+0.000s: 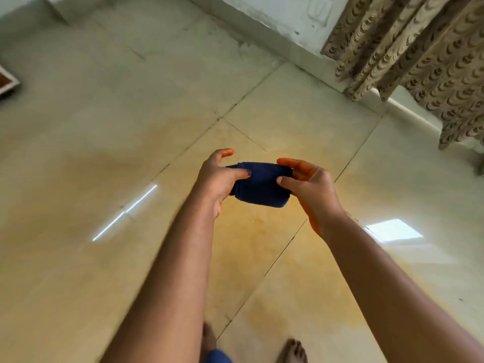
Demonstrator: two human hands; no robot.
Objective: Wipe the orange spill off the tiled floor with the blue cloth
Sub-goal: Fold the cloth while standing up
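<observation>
Tiled floor (78, 142), pale cream, glossy, large square tiles with dark grout lines running diagonally through the view. Orange spill (251, 239) spread thin and wide as a yellow-orange film over several tiles; strongest tint around the grout junction below the hands, fading out toward the left and the lower right. Two bright reflections on the gloss: a thin white streak (125, 212) at left, a pale window-shaped patch (394, 230) at right.

White wall (282, 19) along the top, meeting the floor at a scuffed, grimy base. A switch plate or socket (319, 9) on the wall, blurred. Patterned beige-brown curtain (424, 61) hangs at upper right, hem just above the floor. Corner of a brown framed object (6, 83) at the left edge; cannot tell what it is.

Blue cloth (259, 186) folded into a compact dark pad, held in the air above the spill, not touching the floor. Left hand (221, 179) pinches its left end, thumb on top, forefinger lifted free. Right hand (311, 184) pinches the right end between thumb and fingers. Bare feet (293, 351) on the tiles at the bottom edge
</observation>
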